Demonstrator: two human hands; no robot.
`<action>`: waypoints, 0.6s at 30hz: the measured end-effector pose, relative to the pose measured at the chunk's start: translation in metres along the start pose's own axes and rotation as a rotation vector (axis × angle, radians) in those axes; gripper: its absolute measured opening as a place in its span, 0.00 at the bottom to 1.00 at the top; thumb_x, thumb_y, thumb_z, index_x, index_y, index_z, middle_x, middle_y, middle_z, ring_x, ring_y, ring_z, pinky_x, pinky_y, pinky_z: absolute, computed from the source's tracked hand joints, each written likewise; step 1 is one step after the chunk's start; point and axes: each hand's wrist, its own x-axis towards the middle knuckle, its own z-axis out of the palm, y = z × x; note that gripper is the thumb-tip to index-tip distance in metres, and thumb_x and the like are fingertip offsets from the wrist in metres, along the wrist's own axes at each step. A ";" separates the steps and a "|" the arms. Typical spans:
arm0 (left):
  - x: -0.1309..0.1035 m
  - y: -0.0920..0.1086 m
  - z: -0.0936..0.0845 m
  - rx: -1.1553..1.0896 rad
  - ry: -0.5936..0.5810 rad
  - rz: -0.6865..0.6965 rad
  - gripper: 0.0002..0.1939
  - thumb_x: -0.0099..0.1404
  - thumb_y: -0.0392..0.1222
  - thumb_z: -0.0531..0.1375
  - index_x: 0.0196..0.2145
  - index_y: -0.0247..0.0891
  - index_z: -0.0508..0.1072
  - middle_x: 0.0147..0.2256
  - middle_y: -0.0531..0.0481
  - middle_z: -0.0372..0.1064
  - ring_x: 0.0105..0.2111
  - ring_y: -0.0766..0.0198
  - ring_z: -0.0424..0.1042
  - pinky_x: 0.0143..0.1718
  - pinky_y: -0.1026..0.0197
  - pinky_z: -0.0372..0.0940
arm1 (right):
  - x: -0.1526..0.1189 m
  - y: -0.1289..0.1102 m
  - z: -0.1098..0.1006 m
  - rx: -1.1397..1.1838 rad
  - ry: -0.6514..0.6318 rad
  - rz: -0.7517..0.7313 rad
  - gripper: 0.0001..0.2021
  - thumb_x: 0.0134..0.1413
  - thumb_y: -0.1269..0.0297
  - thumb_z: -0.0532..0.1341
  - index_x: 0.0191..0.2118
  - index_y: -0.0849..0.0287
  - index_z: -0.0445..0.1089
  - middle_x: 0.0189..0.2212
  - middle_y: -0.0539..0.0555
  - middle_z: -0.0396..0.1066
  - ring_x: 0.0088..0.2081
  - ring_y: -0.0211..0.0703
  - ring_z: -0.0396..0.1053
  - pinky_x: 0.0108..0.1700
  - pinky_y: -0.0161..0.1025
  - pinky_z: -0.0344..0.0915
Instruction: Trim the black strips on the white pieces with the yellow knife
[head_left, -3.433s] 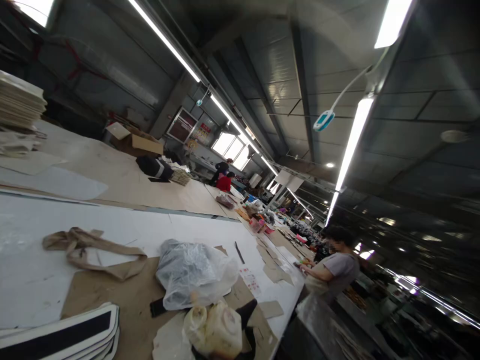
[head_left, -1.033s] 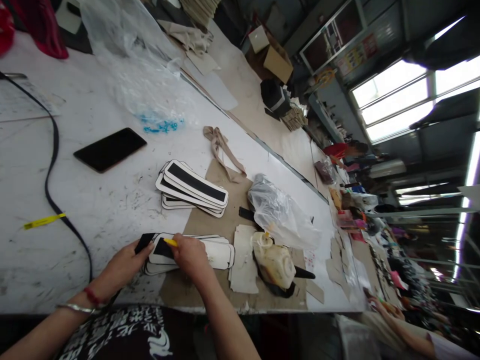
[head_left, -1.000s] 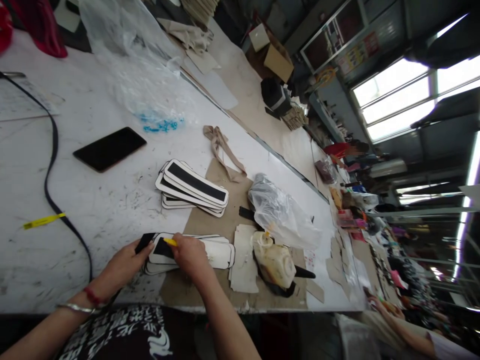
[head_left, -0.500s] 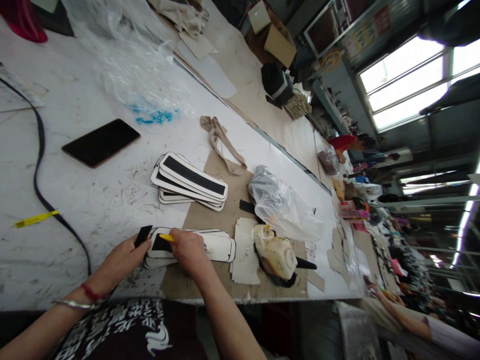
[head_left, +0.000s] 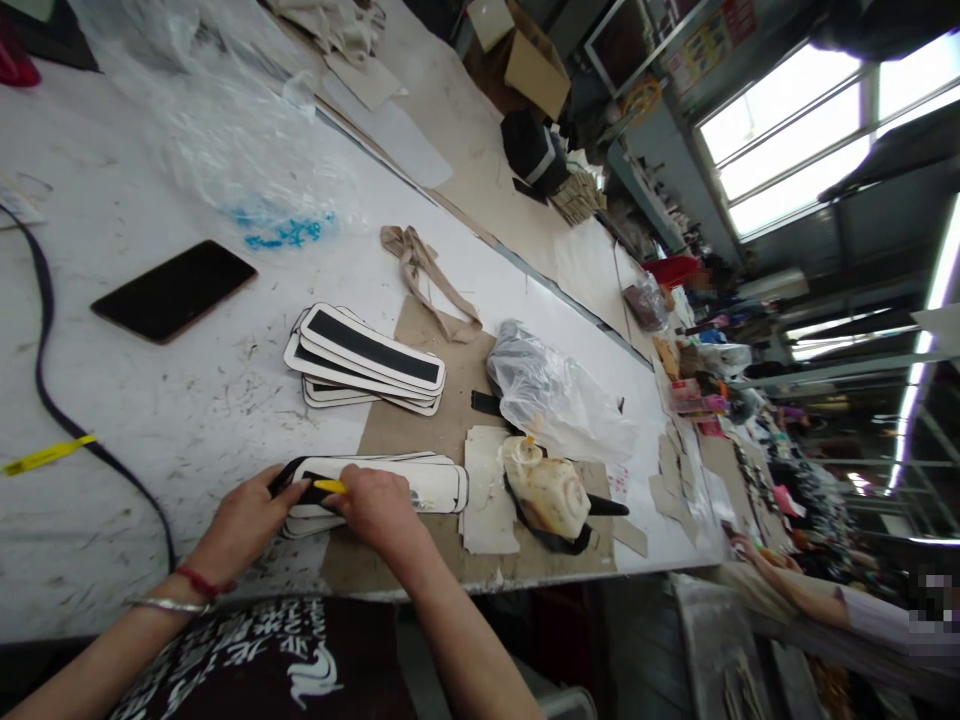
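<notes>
My left hand (head_left: 238, 522) pinches the near end of a black strip (head_left: 283, 478) lying on a stack of white, black-edged flat pieces (head_left: 427, 484) at the table's front edge. My right hand (head_left: 373, 507) rests on the same stack and grips a small yellow tool (head_left: 330, 486) pointed at the strip. A second stack of white pieces with black strips (head_left: 367, 358) lies just beyond, apart from both hands.
A black phone (head_left: 174, 290) and a dark cable (head_left: 45, 330) lie to the left. A yellowish glue bottle (head_left: 544, 490), a crumpled plastic bag (head_left: 559, 400) and brown cardboard (head_left: 442, 420) sit to the right. Other people work further along the long table (head_left: 112, 200).
The view swung from the ceiling down to the table. Over the last second my hands stayed on the near stack, the left hand drawing the black strip closer over the top piece.
</notes>
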 end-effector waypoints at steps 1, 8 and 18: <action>-0.001 0.000 -0.001 0.010 -0.008 -0.006 0.24 0.52 0.58 0.53 0.37 0.38 0.74 0.29 0.45 0.75 0.32 0.51 0.73 0.32 0.59 0.64 | -0.008 0.006 0.000 -0.003 -0.006 0.020 0.13 0.58 0.52 0.55 0.41 0.56 0.66 0.36 0.54 0.74 0.39 0.47 0.71 0.36 0.39 0.62; -0.004 0.005 -0.008 0.057 -0.071 -0.005 0.24 0.56 0.58 0.52 0.39 0.36 0.72 0.26 0.51 0.74 0.33 0.54 0.71 0.31 0.62 0.60 | -0.072 0.075 -0.005 0.053 0.008 0.287 0.10 0.60 0.56 0.54 0.37 0.56 0.68 0.35 0.53 0.74 0.37 0.43 0.70 0.35 0.35 0.57; 0.005 0.000 -0.003 0.278 -0.118 -0.089 0.29 0.55 0.62 0.47 0.42 0.36 0.69 0.28 0.43 0.70 0.33 0.49 0.69 0.32 0.59 0.59 | -0.055 0.101 0.010 0.222 0.181 0.624 0.14 0.58 0.52 0.55 0.40 0.56 0.69 0.37 0.55 0.73 0.41 0.45 0.70 0.37 0.35 0.58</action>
